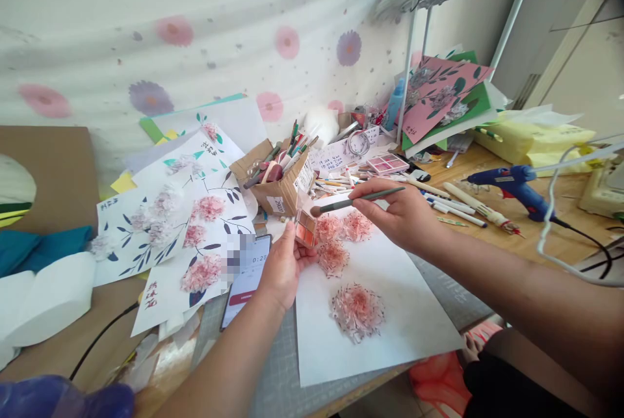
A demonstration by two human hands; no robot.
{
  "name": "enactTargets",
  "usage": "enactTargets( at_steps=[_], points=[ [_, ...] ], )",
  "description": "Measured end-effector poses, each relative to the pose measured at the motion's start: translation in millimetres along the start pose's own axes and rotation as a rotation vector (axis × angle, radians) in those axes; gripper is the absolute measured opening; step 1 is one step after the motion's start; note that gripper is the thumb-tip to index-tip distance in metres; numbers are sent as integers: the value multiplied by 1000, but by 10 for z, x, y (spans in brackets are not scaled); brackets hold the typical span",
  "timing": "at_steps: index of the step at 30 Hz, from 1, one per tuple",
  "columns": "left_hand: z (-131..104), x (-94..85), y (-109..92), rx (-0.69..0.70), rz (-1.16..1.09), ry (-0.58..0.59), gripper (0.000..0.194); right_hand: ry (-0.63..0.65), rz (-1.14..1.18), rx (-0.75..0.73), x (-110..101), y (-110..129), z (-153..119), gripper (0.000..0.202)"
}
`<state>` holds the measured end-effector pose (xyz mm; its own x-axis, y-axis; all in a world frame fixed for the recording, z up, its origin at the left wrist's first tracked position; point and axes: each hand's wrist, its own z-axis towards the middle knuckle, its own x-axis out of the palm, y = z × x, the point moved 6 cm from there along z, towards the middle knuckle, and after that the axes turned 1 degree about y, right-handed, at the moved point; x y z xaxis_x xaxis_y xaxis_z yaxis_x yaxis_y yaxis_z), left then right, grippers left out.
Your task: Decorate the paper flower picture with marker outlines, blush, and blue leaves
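My left hand (283, 267) is closed around a small makeup palette (305, 229) with orange and brown pans, its clear lid tilted up. Between the fingers of my right hand (397, 210) is a makeup brush (363, 199) with a dark green handle. The brush's dark bristle head points left, right at the palette's edge; I cannot tell whether it touches the powder. Below both hands lies a white sheet (414, 320) bearing several ruffled pink paper flowers. The largest flower (358, 313) sits nearest me, and the others are partly behind the palette.
Left of the sheet lie a phone (247, 281) and finished flower pictures (146, 229). A cardboard box (277, 190) of brushes and pens stands behind. To the right are loose pens (458, 210), a blue glue gun (517, 184) with its cord, and a yellow tissue pack (531, 138).
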<state>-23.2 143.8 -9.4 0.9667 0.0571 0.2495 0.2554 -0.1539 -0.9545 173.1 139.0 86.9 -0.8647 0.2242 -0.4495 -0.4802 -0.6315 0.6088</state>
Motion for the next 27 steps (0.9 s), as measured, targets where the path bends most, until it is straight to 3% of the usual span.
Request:
enactTargets(
  at_steps=[4, 20, 24, 27],
  points=[
    [27, 19, -1, 30, 47, 9, 43, 85, 17, -127, 19, 41, -13, 10],
    [105, 78, -94, 59, 225, -24, 32, 96, -61, -150, -84, -74, -41, 9],
    [169, 154, -128, 65, 279, -16, 30, -52, -102, -40, -342, -208, -69, 11],
    [221, 314, -111, 24, 332, 47, 30, -155, -111, -10, -528, -214, -97, 17]
  ],
)
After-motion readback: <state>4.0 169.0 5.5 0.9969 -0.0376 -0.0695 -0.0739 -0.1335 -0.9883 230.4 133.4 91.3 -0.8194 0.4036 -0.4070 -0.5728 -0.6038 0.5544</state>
